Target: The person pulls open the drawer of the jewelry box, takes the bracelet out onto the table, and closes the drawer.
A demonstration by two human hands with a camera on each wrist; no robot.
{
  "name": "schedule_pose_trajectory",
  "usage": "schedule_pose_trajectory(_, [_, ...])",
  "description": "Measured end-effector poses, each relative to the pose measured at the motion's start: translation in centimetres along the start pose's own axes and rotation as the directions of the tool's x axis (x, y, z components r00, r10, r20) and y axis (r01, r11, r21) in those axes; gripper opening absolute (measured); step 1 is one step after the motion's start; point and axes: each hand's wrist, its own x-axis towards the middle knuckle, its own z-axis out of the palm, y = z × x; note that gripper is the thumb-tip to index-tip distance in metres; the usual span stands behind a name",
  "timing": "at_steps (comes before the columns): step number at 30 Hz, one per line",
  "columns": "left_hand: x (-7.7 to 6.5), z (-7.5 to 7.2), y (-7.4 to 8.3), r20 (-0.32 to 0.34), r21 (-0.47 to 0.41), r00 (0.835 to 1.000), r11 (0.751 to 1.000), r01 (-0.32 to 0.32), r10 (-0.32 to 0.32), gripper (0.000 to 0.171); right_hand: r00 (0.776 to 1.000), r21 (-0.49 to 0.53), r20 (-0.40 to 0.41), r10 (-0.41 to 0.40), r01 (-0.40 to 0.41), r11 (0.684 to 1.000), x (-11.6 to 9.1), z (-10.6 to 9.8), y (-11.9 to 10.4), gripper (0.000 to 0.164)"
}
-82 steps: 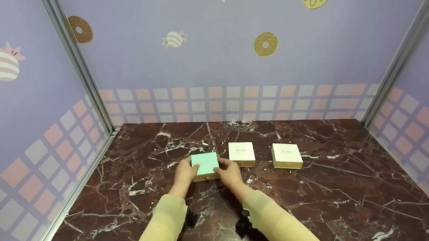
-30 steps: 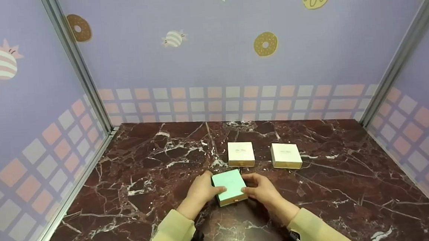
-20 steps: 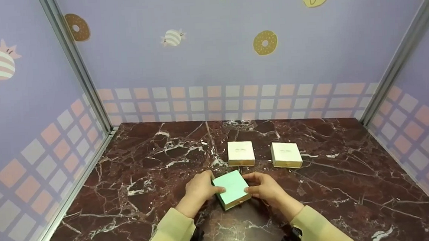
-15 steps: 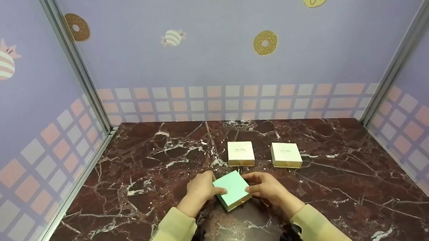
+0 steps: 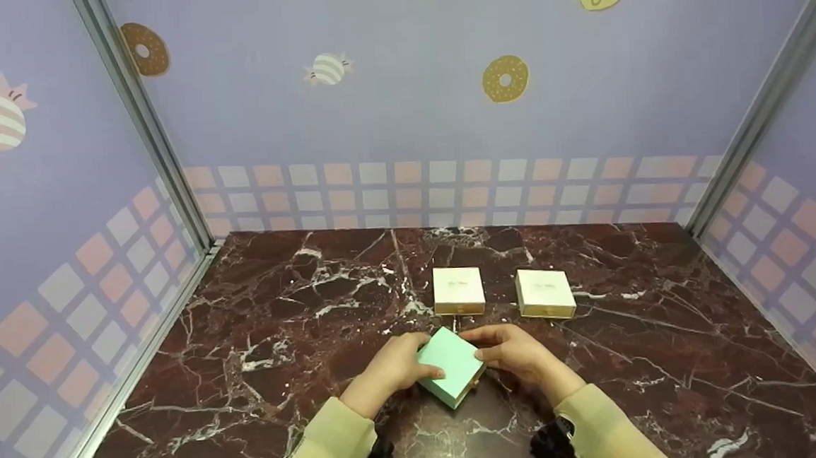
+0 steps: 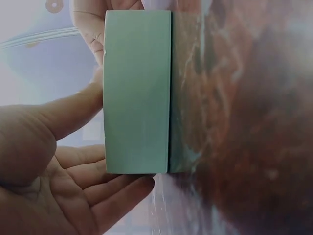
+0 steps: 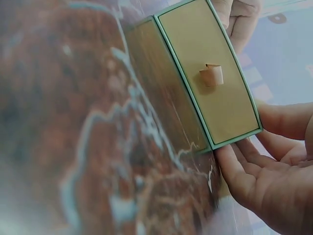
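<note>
A mint-green drawer box (image 5: 450, 366) sits on the table, turned so one corner points toward me. My left hand (image 5: 396, 366) holds its left side, thumb on the top near the front edge. From the right, my right hand (image 5: 518, 353) grips it with thumb and fingers at the right corner. In the right wrist view, the gold drawer front (image 7: 205, 93) is closed and carries a small ribbon tab (image 7: 212, 76). A plain green side (image 6: 137, 93) shows in the left wrist view, the left fingers reaching behind it.
Two white drawer boxes with gold fronts stand just beyond the hands: one box (image 5: 458, 286) close behind the green one, the other box (image 5: 545, 288) to its right. Patterned walls (image 5: 408, 116) enclose the dark red marbled table (image 5: 278, 308) at the back and sides.
Both hands have brought the green box nearer and to the right. Held between them, it has turned counterclockwise, its drawer front now facing lower right. The white boxes have stayed put.
</note>
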Motion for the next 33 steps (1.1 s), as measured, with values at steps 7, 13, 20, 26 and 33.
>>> schedule_pose_trajectory(7, [-0.2,0.4,0.3,-0.020,-0.050,1.000,0.999,-0.003,0.002,0.073,0.997,-0.100,-0.055,-0.045,0.039,0.994,-0.4,0.1,-0.2,0.044])
schedule_pose_trajectory(13, [-0.4,0.8,0.7,-0.055,-0.057,0.998,0.998,0.019,-0.022,0.075,0.955,-0.376,-0.282,-0.091,-0.023,0.926,-1.3,1.1,-0.7,0.040])
schedule_pose_trajectory(20, [-0.8,1.0,1.1,-0.057,-0.049,0.996,0.997,0.064,-0.067,0.080,0.894,-0.421,-0.447,-0.029,-0.182,0.889,-3.1,2.5,-1.1,0.030])
schedule_pose_trajectory(26, [-0.8,1.2,1.1,-0.084,-0.037,0.995,0.998,0.050,-0.053,0.084,0.929,-0.426,-0.368,-0.031,-0.139,0.894,-4.0,3.1,-1.2,0.034])
schedule_pose_trajectory(33, [-1.0,1.6,1.4,-0.084,-0.045,0.995,0.998,0.050,-0.053,0.091,0.937,-0.493,-0.333,-0.104,-0.079,0.866,-4.2,3.5,-1.2,0.047])
